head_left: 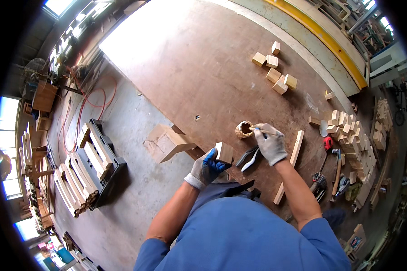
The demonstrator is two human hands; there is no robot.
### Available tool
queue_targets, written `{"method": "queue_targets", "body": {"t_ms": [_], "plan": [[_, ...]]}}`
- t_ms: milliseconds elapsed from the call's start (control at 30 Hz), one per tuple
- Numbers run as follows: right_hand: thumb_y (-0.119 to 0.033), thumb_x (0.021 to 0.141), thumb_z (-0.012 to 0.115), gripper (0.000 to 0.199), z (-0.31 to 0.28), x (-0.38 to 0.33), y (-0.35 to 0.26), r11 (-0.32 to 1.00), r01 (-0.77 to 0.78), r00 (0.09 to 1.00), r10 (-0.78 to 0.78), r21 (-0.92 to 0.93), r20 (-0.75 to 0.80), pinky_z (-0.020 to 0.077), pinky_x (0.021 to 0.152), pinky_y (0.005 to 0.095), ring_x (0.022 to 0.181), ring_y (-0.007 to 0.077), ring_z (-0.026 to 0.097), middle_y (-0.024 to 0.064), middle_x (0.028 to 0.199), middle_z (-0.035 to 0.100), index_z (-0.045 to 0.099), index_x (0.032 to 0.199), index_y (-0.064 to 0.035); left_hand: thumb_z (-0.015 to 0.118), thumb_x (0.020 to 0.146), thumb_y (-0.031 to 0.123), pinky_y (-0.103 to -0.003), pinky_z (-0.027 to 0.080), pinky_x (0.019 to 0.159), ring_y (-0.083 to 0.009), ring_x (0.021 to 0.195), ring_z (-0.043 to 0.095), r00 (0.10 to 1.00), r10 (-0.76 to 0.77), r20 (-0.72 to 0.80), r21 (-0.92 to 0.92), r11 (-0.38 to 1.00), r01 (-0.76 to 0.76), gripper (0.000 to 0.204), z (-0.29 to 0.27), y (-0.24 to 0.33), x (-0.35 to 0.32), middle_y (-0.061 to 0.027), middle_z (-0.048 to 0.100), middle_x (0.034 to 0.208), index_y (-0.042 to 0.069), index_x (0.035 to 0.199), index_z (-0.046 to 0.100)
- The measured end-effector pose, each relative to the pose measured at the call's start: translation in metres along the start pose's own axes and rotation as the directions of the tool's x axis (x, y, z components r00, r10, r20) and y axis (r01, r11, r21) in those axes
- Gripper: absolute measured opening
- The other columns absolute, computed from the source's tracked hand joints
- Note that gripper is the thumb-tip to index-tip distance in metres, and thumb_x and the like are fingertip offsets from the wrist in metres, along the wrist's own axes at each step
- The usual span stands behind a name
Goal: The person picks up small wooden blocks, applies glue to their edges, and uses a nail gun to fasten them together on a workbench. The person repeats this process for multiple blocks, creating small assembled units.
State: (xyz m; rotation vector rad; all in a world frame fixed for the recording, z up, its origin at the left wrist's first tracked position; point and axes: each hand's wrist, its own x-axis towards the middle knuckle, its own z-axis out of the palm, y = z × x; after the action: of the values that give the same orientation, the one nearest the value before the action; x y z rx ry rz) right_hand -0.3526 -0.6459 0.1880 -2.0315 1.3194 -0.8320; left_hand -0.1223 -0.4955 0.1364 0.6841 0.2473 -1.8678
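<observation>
The left hand (207, 167) pinches a small wooden block (224, 152) in its fingertips. The right hand (269, 143) grips a thin stick, its tip at a glue-crusted pot (244, 129).

- The left hand (206, 168) held a small wooden block (224, 152) at the near edge of the workbench (190, 67).
- The right hand (270, 143) was to its right, touching a glue pot (244, 129) with a brush (261, 131).
- Pliers (248, 157) lay between the hands.
- A long wooden slat (289, 166) lay just right of the right hand.
- Loose blocks (273, 67) sat well beyond that hand.
</observation>
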Motion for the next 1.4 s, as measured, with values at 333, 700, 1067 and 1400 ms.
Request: {"method": "queue_targets", "body": {"t_ms": [333,700,1067,1400], "plan": [[-0.016,0.104,0.065,0.017,-0.02,-0.001,-0.003,0.777,-0.375,0.897,0.442,0.507,-0.015,0.0558,0.062,0.0274,0.068,0.0126,0.069,0.0062,0.082,0.073,0.073,0.106,-0.0009,0.057,0.108,0.037,-0.055,0.055,0.109,-0.0428,0.126,0.063,1.0,0.019,-0.002,0.035,0.999,-0.019,0.058,-0.005,0.007,0.013,-0.0242,0.06,0.141,-0.003,0.149,0.045],[-0.014,0.104,0.065,0.016,-0.024,-0.011,0.007,0.558,-0.48,0.768,0.64,0.677,0.017,0.0562,0.063,0.0264,0.068,0.0121,0.068,0.0095,0.085,0.074,0.073,0.109,-0.0009,0.054,0.107,0.04,-0.058,0.053,0.108,-0.0469,0.125,0.064,0.999,0.022,0.041,0.041,0.999,-0.024,0.06,0.011,0.013,0.038,-0.027,0.061,0.142,-0.003,0.149,0.049],[-0.012,0.099,0.067,0.012,0.017,-0.003,0.013,0.974,-0.189,0.98,0.181,0.123,0.08,0.0592,0.073,0.0343,0.081,0.0203,0.074,0.0114,0.092,0.076,0.073,0.105,-0.0037,0.054,0.107,0.04,-0.061,0.05,0.11,-0.0488,0.129,0.06,0.999,-0.008,0.051,-0.017,1.0,0.008,0.062,0.007,0.009,0.045,-0.0285,0.058,0.146,-0.004,0.15,0.047],[-0.019,0.105,0.065,0.026,-0.038,-0.009,0.019,0.469,-0.515,0.731,0.677,0.717,0.082,0.0618,0.063,0.032,0.068,0.0188,0.071,0.0101,0.088,0.073,0.069,0.116,0.0036,0.052,0.107,0.04,-0.06,0.051,0.109,-0.0482,0.127,0.062,0.998,0.007,0.07,-0.003,1.0,-0.007,0.06,-0.002,0.008,0.047,-0.0285,0.059,0.144,-0.004,0.15,0.049]]}}
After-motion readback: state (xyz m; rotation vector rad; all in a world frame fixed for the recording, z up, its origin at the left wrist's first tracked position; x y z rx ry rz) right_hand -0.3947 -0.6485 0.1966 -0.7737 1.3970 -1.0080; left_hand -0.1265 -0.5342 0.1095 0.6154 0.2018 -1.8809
